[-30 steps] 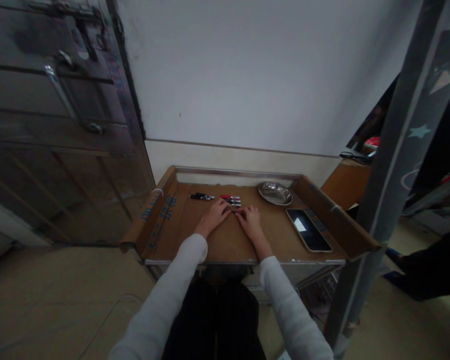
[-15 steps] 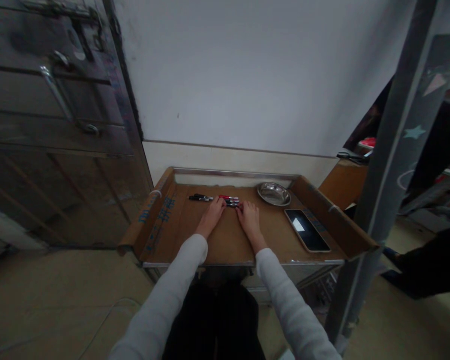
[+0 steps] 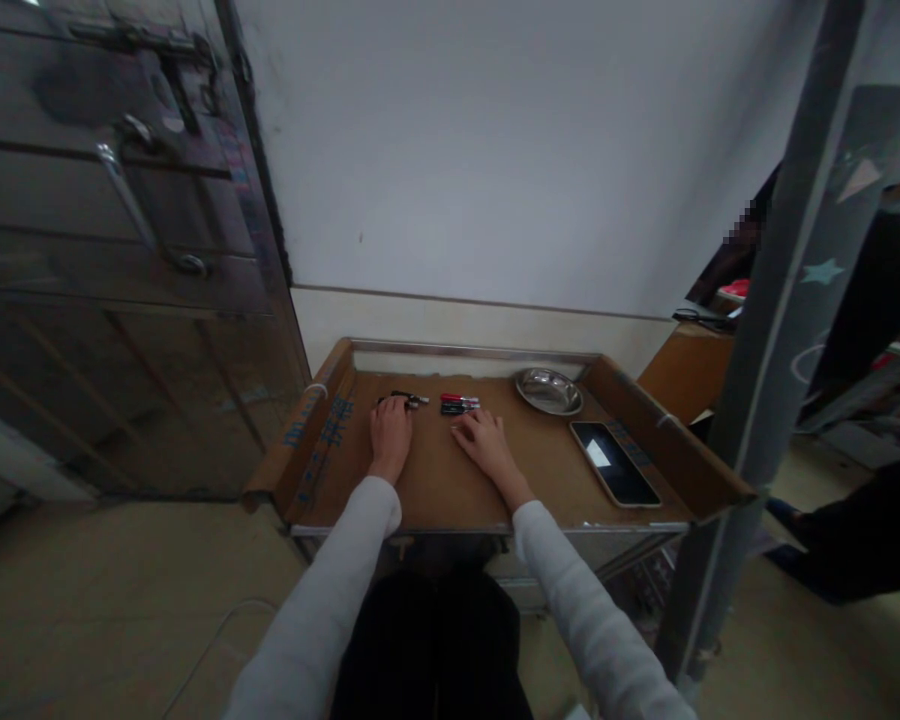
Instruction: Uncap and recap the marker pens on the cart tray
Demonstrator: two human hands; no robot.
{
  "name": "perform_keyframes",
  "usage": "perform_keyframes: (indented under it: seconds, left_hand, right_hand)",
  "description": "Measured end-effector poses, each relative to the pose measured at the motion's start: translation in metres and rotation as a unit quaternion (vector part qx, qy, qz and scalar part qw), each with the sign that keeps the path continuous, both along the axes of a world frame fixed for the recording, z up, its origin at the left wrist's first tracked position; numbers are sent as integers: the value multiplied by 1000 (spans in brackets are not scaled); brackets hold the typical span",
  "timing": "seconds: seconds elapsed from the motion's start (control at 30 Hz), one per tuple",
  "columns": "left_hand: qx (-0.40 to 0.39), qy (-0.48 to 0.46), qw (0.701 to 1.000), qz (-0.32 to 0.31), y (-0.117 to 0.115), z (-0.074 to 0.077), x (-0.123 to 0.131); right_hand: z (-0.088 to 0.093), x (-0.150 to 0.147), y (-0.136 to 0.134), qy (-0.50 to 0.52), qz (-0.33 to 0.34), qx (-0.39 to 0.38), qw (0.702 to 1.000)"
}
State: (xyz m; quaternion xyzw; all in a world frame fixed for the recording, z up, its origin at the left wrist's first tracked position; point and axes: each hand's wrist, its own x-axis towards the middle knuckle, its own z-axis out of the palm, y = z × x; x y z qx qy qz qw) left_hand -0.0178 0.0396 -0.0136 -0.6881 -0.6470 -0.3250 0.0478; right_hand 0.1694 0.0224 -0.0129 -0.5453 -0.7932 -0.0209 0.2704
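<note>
My left hand (image 3: 391, 435) is at a small group of black pens (image 3: 418, 400) on the left half of the cardboard-lined tabletop (image 3: 435, 490). Its fingers curl over their left ends and hide part of them. Right of these lies a second group of slim pens, a red pen (image 3: 457, 398) behind dark pens (image 3: 456, 408), side by side. Just in front of that group rests my right hand (image 3: 486, 440), fingers loosely bent and apart, with nothing visible in them.
A shiny metal dish (image 3: 549, 391) stands at the back right, and a phone (image 3: 615, 463) lies in front of it. Cardboard flaps (image 3: 667, 435) rise along the sides. A grey post (image 3: 765, 330) is at the right, a metal door (image 3: 120, 350) at the left. Someone's dark-clothed leg (image 3: 862, 530) shows beyond the post.
My left hand has left the right-hand pen group and moved left onto the black pens. My right hand has drawn back slightly toward me, uncovering the red and dark pens.
</note>
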Motion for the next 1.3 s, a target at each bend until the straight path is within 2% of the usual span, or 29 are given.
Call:
perform_keyframes:
  seconds: [0.1,0.2,0.33,0.43,0.5,0.57,0.6,0.7,0.73,0.8,0.87,0.93,1.1,1.23,1.3]
  left_hand:
    - [-21,20,1000,11,-7,3,-3]
    - [-49,19,998,-18,-17,5,-8]
    - [-49,-17,993,-104,-31,7,-7]
    - [-32,-91,972,-215,-37,7,5]
    - [-15,-138,948,-288,-35,7,19]
    - [9,-168,933,-318,-31,7,34]
    - [26,-187,930,-317,-29,7,41]
    - [79,-276,924,-252,-25,8,57]
    - [83,-290,922,-241,-25,9,61]
    - [65,-281,923,-256,-27,10,64]
    - [44,-253,923,-286,-30,13,65]
    - [39,-261,920,-290,-31,14,63]
    - [52,-394,889,-229,-29,17,48]
    - [53,-435,876,-201,-30,17,33]
    - [56,-445,872,-197,-31,14,26]
  right_hand:
    - [3,-6,7,-9,-21,13,1000]
    - [4,-6,10,39,-36,20,998]
    - [2,-4,4,194,-5,27,981]
    - [-3,-8,-3,328,51,-3,943]
    - [-6,-10,-7,406,76,-80,907]
    - [-9,-9,-8,481,86,-158,858]
    - [-10,-8,-7,525,86,-180,827]
    - [-10,-3,-5,647,82,-209,729]
    - [-9,-2,-4,674,81,-215,702]
    - [-8,-1,-4,702,82,-226,670]
    - [-7,-1,-4,712,84,-231,657]
    - [-7,-1,-6,715,86,-233,653]
    - [-5,0,-9,707,87,-250,656]
    - [-2,-1,-12,710,95,-263,646]
    - [-2,-1,-12,702,97,-268,652]
